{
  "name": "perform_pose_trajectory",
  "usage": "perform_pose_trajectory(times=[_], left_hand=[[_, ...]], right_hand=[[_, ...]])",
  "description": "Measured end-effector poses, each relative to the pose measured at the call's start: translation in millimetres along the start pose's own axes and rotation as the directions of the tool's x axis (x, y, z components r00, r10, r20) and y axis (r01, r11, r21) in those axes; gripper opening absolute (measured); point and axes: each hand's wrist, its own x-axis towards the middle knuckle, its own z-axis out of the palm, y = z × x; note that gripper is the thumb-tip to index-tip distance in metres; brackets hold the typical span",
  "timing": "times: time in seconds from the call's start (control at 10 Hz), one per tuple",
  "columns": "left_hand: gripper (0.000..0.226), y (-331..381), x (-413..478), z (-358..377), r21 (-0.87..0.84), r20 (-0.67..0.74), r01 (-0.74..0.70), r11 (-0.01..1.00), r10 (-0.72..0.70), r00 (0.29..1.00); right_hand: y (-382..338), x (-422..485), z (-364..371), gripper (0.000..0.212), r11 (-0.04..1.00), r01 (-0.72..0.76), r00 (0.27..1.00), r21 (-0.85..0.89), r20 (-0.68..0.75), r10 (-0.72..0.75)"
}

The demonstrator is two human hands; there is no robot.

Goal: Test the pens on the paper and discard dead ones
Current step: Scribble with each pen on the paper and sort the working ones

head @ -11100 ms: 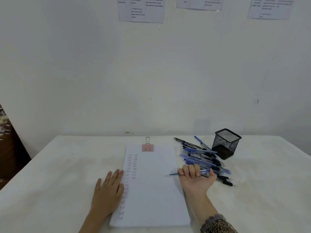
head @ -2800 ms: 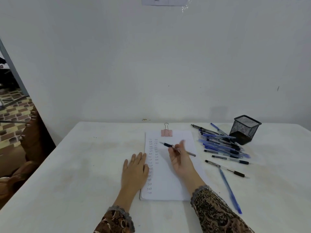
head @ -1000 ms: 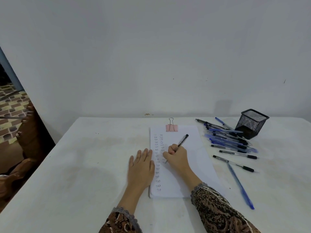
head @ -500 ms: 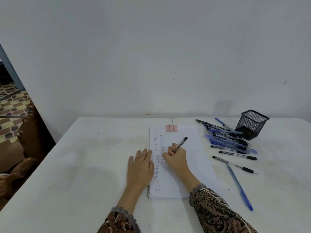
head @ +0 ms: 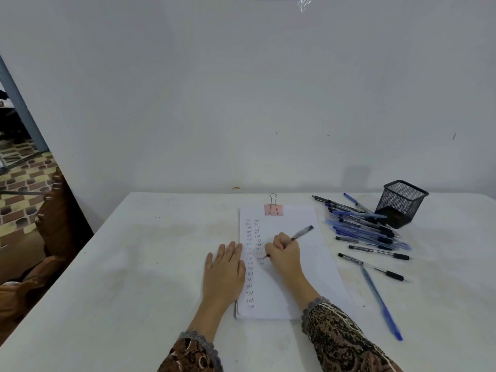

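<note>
The left hand [head: 224,272] lies flat, fingers straight, on the table [head: 134,264] at the left edge of the paper [head: 308,267], barely reaching the sheet, so I judge a hard stroke could slide the pad and spoil the test mark. Just beyond, the right hand [head: 283,255] curls its fingers round a black pen [head: 302,233], tip down by the second column of marks, barrel slanting up to the right. Farther right, the other pens [head: 367,229] lie heaped beside the mesh cup [head: 401,204], well apart from both hands.
</note>
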Motion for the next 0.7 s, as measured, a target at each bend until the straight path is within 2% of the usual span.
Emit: perform_pose_trajectory(times=[0.1, 0.2, 0.4, 0.5, 0.6, 0.7], left_hand=[[0.050, 0.4, -0.2, 0.5, -0.011, -0.005, 0.002, 1.000, -0.002, 1.000], [0.049, 1.3, -0.4, 0.5, -0.018, -0.011, 0.005, 1.000, -0.005, 1.000], [0.049, 1.7, -0.4, -0.1, -0.013, -0.017, 0.005, 1.000, -0.005, 1.000], [0.049, 2.1, -0.3, -0.1, -0.001, -0.010, 0.009, 1.000, -0.009, 1.000], [0.049, 2.5, -0.7, -0.7, -0.002, -0.006, 0.010, 1.000, -0.010, 1.000], [0.049, 2.8, -0.7, -1.1, -0.006, -0.007, 0.008, 1.000, -0.008, 1.000]], right_hand=[[-3.3, 5.1, -13.1, 0.049, 0.830, -0.214, 0.975, 0.515, 0.067, 0.210], [-3.0, 7.6, -23.3, 0.051, 0.701, -0.314, 0.945, 0.640, 0.145, 0.292], [-5.3, 0.1, -24.4, 0.032, 0.502, -0.377, 0.917, 0.778, 0.238, 0.321], [0.9, -3.9, -27.2, 0.032, 0.377, -0.374, 0.919, 0.847, 0.284, 0.275], [0.0, -6.6, -35.6, 0.046, 0.313, -0.372, 0.914, 0.874, 0.286, 0.288], [-4.9, -10.4, -36.9, 0.018, 0.372, -0.324, 0.918, 0.870, 0.195, 0.345]])
